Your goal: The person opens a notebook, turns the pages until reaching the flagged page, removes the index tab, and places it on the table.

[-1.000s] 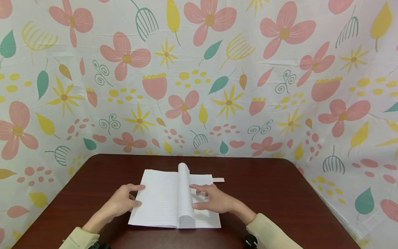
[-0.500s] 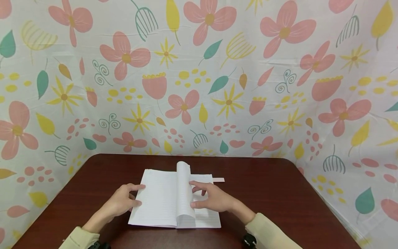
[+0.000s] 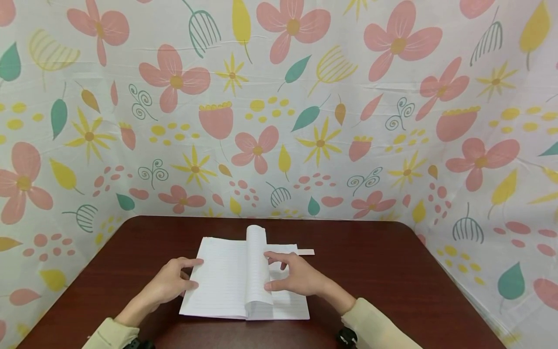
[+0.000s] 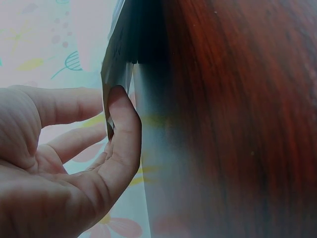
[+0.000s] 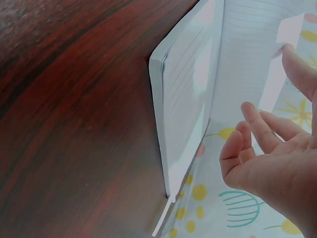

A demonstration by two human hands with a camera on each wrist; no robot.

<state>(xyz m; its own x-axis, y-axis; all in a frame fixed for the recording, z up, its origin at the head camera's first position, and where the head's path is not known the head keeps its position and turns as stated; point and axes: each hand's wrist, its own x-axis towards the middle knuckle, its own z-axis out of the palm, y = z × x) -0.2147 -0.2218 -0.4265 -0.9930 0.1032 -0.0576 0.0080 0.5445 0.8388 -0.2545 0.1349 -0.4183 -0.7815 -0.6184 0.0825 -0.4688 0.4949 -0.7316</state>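
Note:
An open lined notebook [image 3: 222, 276] lies on the dark wooden table. My left hand [image 3: 167, 281] grips its left margin; in the left wrist view a curled finger [image 4: 124, 124] goes under the notebook's edge [image 4: 116, 64], with other fingers on the opposite side. Near the spine, a page [image 3: 258, 271] stands up and arches toward the right. My right hand [image 3: 301, 275] holds that page by its free edge, thumb and forefinger spread along it. In the right wrist view the thumb [image 5: 297, 69] meets the page's bent edge, while the remaining fingers [image 5: 242, 139] are bent inward.
A pale ribbon [image 3: 306, 252] sticks out past the notebook's upper right corner. Brown tabletop [image 3: 370, 261] surrounds the notebook. Behind and beside the table hangs a floral cloth [image 3: 279, 121]. Both forearms wear light sleeves [image 3: 375, 322], with dark devices [image 3: 347, 337] at the wrists.
The right hand has shifted slightly left, and the arched page has moved left and widened a little with it. The left hand keeps its place on the notebook.

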